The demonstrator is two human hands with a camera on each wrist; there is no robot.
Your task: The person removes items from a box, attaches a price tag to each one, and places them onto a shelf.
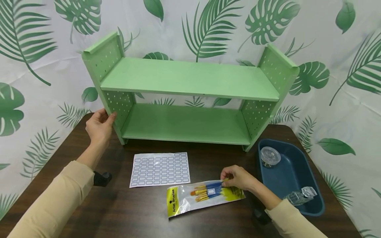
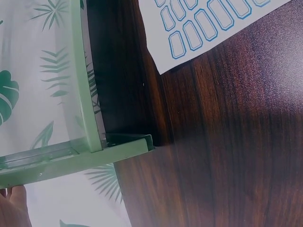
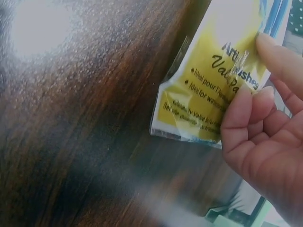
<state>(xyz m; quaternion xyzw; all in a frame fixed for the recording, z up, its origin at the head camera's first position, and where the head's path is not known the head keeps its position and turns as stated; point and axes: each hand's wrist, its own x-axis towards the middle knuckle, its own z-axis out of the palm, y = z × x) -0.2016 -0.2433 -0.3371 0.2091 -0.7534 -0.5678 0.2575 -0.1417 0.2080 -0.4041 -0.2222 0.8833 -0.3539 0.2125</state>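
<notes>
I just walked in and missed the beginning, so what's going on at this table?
A person's right hand pinches a packet of artist brushes that bears a small label, while the left hand holds one side of a green shelf. A label sheet lies on the table in front of the shelf. Beside it, a blue tray holds a round container.

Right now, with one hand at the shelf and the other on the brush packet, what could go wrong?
The left hand grips one side of the green shelf; a tug might shift it. The brush packet, held near one end by the right hand, lies close against the label sheet and could drag it. The right sleeve is close to the blue tray and might bump it.
</notes>
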